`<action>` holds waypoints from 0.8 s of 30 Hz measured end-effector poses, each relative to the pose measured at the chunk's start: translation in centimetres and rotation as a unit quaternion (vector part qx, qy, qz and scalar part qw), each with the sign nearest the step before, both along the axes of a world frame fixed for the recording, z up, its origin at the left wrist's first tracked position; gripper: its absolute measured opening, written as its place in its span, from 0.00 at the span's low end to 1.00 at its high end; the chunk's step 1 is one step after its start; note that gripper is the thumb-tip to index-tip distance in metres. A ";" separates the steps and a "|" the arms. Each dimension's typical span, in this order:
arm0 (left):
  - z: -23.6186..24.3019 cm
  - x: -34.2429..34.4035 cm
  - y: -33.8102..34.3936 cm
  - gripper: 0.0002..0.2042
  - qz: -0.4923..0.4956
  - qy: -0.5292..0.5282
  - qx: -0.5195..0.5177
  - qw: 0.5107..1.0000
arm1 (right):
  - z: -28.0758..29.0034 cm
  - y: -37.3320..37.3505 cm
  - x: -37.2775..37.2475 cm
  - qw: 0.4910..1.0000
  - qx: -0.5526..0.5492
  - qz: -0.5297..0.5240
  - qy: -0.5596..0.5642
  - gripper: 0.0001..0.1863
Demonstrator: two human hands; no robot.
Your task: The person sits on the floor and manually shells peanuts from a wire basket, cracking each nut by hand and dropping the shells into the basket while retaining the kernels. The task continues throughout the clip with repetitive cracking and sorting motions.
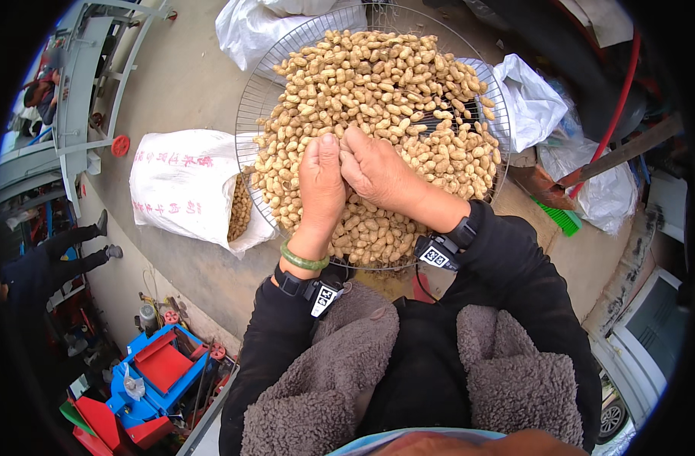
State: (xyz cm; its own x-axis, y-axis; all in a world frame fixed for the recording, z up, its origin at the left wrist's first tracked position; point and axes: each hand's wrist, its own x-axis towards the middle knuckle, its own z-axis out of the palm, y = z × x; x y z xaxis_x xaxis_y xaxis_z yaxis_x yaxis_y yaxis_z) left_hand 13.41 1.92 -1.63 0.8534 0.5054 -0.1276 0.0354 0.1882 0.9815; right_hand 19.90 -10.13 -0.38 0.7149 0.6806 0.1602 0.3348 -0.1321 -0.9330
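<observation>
A round wire basket [250, 106] stands in front of me, heaped with unshelled peanuts [347, 76]. Over the near middle of the heap, my left hand [322, 182] and my right hand [379, 173] meet with fingers curled and thumbs close together. Both are closed; whatever sits between their fingertips is hidden. A green bangle [303, 260] circles my left wrist, and each wrist bears a black strap with a small marked device. Right of my hands, a gap in the heap shows the dark basket bottom [436, 119].
A white sack [182, 182] lies left of the basket, its mouth showing more peanuts [241, 209]. White bags [530, 102] and a green brush [560, 218] lie to the right. Blue and red machinery [161, 368] stands lower left. Other people are at the far left.
</observation>
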 end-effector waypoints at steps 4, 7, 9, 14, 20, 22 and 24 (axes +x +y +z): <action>2.4 -0.4 2.3 0.17 0.025 0.065 -0.330 0.942 | 0.3 -0.5 -0.3 0.839 0.177 0.110 0.503 0.09; 2.8 0.0 2.1 0.16 0.018 0.076 -0.239 0.968 | 0.8 -0.8 -0.3 0.880 0.141 0.089 0.445 0.08; 2.7 0.0 1.3 0.15 0.002 0.076 -0.183 0.980 | 1.0 -0.8 0.4 0.883 0.132 0.085 0.441 0.06; 2.4 -0.5 0.7 0.14 0.010 0.121 -0.134 0.984 | 1.2 -1.1 1.3 0.944 0.077 0.071 0.314 0.14; 0.3 0.2 0.5 0.15 0.018 0.011 0.016 1.000 | 0.7 -0.4 0.0 0.993 0.044 0.016 -0.111 0.18; 0.1 0.2 0.5 0.14 0.022 0.004 0.025 0.999 | 0.5 -0.4 0.1 0.999 0.021 0.041 -0.026 0.15; 0.7 -0.8 0.5 0.14 0.015 0.083 -0.066 0.994 | 0.4 -0.6 0.4 0.996 -0.016 0.077 0.045 0.13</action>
State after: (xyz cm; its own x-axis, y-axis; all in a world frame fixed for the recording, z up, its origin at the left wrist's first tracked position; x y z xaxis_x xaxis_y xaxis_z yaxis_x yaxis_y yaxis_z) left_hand 12.64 2.44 -0.89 0.8003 0.4990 -0.3325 0.1876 0.3183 0.9293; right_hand 20.34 -10.74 -0.02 0.6125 0.7868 0.0761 0.2685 -0.1165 -0.9562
